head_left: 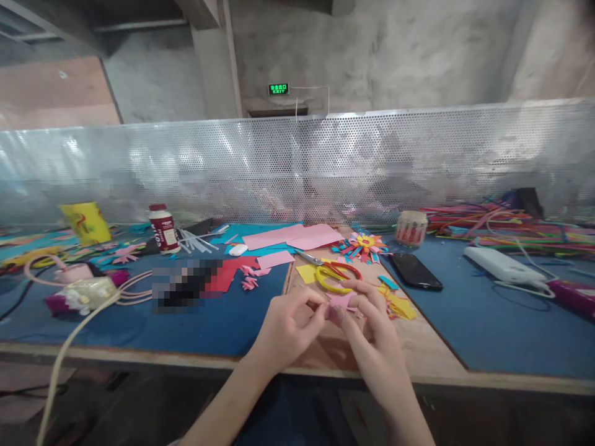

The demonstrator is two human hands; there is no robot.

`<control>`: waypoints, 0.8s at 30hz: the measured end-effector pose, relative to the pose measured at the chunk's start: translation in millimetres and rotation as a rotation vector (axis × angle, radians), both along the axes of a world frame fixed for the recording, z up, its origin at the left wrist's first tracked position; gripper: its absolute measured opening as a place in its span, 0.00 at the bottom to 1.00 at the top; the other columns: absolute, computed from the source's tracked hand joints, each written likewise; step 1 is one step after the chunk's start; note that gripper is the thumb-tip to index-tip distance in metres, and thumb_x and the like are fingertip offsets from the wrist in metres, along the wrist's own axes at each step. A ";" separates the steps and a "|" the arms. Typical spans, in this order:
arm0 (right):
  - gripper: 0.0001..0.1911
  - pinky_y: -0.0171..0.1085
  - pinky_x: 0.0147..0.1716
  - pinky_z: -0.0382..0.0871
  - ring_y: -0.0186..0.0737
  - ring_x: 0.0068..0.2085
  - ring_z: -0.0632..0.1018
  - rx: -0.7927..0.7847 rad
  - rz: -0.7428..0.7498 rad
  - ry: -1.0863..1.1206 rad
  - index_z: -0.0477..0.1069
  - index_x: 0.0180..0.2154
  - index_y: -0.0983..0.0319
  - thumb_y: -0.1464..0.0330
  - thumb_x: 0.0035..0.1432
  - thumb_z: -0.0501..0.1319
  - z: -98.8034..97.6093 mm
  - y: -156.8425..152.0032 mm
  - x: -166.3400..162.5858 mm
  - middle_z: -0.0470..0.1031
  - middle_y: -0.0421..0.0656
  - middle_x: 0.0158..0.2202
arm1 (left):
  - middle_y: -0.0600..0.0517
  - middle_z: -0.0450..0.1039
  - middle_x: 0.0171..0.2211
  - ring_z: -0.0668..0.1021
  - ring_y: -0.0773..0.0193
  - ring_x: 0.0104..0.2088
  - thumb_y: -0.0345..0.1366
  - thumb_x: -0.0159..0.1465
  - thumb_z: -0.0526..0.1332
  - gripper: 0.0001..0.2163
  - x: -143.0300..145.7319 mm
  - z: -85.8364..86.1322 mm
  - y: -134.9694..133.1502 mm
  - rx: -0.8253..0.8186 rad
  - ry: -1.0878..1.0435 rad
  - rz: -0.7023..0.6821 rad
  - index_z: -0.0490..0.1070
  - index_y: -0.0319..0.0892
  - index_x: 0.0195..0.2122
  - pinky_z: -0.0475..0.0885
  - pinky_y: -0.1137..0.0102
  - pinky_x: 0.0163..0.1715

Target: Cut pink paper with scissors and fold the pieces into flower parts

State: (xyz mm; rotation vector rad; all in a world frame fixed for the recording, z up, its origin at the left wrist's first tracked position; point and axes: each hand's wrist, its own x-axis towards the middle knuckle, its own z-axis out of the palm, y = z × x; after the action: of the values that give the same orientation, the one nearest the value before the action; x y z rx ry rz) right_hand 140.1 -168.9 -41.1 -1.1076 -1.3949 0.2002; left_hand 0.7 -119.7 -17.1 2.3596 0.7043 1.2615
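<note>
Between my two hands, over the bare wooden strip of the table, is a small pink paper piece (pixel 343 301) with pointed ends. My left hand (pixel 297 322) pinches its left side between thumb and forefinger. The thumb and fingers of my right hand (pixel 372 316) close on its other side, hiding part of it. Just beyond my fingers lie scissors (pixel 335 277) with red and yellow handles, blades pointing away to the left. A multicoloured paper flower (pixel 363 246) rests behind them. Yellow paper scraps (pixel 400 306) lie right of my right hand.
Pink paper sheets (pixel 292 236) and cut pink pieces (pixel 250 282) lie behind and left. A black phone (pixel 415 271), a clear jar (pixel 411 228) and a white power bank (pixel 504 266) are at right. A bottle (pixel 163 229) and cables stand left. A perforated metal screen (pixel 209 167) closes the back.
</note>
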 end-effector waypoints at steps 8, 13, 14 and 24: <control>0.10 0.47 0.49 0.57 0.46 0.49 0.66 -0.027 -0.032 0.049 0.71 0.29 0.59 0.63 0.57 0.55 0.3 0.7 0.2 0.66 0.45 0.45 | 0.54 0.75 0.28 0.75 0.68 0.29 0.29 0.58 0.55 0.05 -0.4 1.4 0.9 -0.013 -0.019 0.015 0.70 0.40 0.29 0.68 0.76 0.32; 0.12 0.44 0.48 0.60 0.45 0.49 0.67 -0.027 0.009 0.119 0.71 0.29 0.60 0.62 0.58 0.53 2.5 -0.7 -0.7 0.67 0.46 0.45 | 0.54 0.74 0.27 0.75 0.68 0.28 0.31 0.59 0.55 0.06 -0.1 1.5 1.9 -0.076 -0.044 0.042 0.70 0.40 0.28 0.68 0.76 0.31; 0.13 0.45 0.48 0.60 0.45 0.49 0.67 -0.030 0.011 0.118 0.71 0.29 0.60 0.62 0.58 0.53 2.7 -1.0 -0.6 0.67 0.46 0.45 | 0.54 0.74 0.26 0.75 0.68 0.28 0.31 0.59 0.55 0.06 0.0 1.6 2.0 -0.096 -0.058 0.047 0.70 0.40 0.28 0.69 0.76 0.31; 0.10 0.49 0.50 0.58 0.47 0.51 0.66 0.044 0.011 -0.034 0.73 0.39 0.55 0.67 0.57 0.54 -4.9 1.7 2.8 0.65 0.45 0.49 | 0.52 0.76 0.27 0.78 0.65 0.29 0.32 0.58 0.56 0.05 3.5 1.4 3.7 -0.284 -0.169 0.001 0.72 0.40 0.31 0.73 0.74 0.31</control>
State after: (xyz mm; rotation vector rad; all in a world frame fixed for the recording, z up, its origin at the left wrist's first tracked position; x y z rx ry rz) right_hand 142.9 -167.3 -46.0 -1.0720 -1.4291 0.1585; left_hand 4.2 -116.0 -15.7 2.0007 0.7738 1.2527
